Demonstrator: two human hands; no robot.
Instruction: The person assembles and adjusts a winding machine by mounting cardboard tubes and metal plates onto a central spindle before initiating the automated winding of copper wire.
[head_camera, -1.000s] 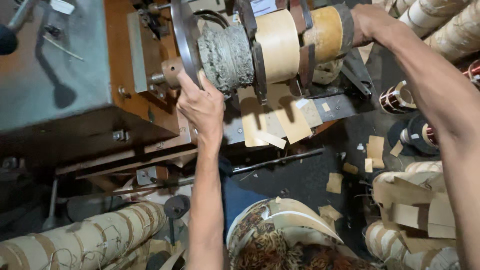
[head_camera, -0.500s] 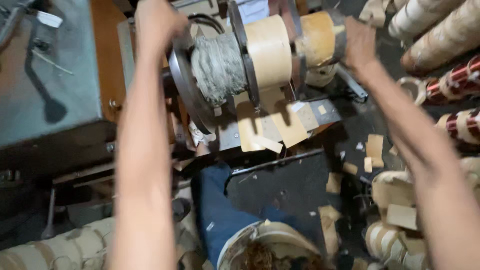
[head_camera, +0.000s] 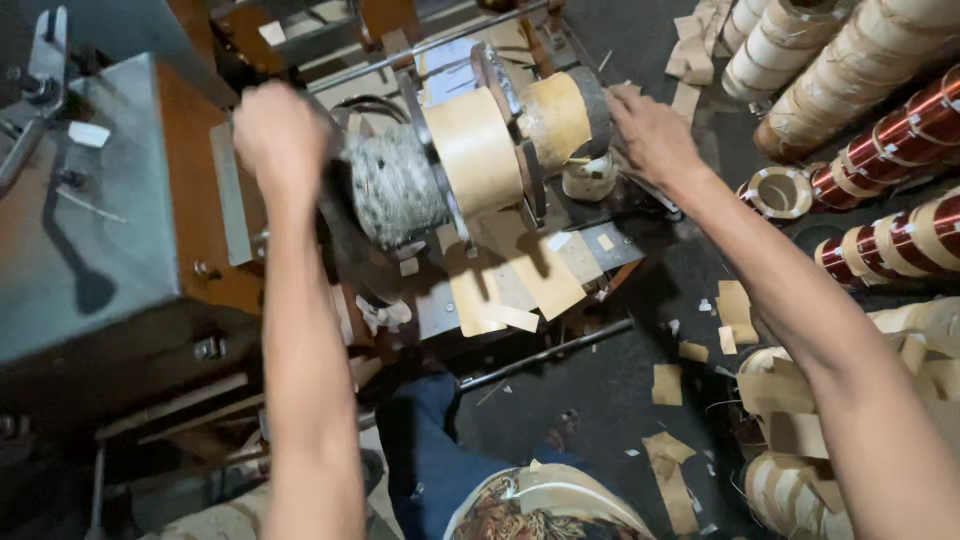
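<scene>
Two hands are seen at a winding machine (head_camera: 110, 260). Its horizontal spindle carries a paper-wrapped coil (head_camera: 475, 150), long axis running left to right (slightly tilted). The left hand (head_camera: 280, 135) is fisted around the dark wheel (head_camera: 335, 235) at the coil's left end; the right hand (head_camera: 650, 135) is closed on the right end. Copper-wire spools (head_camera: 900, 130) are stacked far right.
</scene>
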